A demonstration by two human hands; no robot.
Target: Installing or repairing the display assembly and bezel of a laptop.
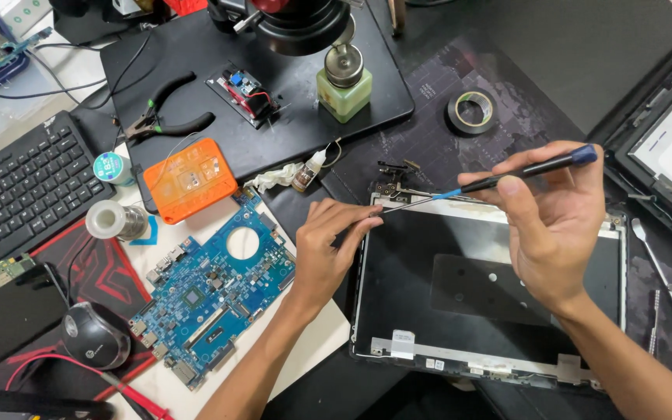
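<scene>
Over the laptop lid [429,295], the right hand [554,225] grips a screwdriver [507,177]; left hand [328,249] pinches its tip.

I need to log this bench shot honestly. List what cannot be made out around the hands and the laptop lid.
All in the head view:
- Screwdriver tip: too thin to see what it touches at the lid's top edge.
- Laptop lid: the right hand covers part of it.
- Left hand fingers: whether they pinch anything is too small to tell.
- Microscope: cut off by the top edge.
</scene>
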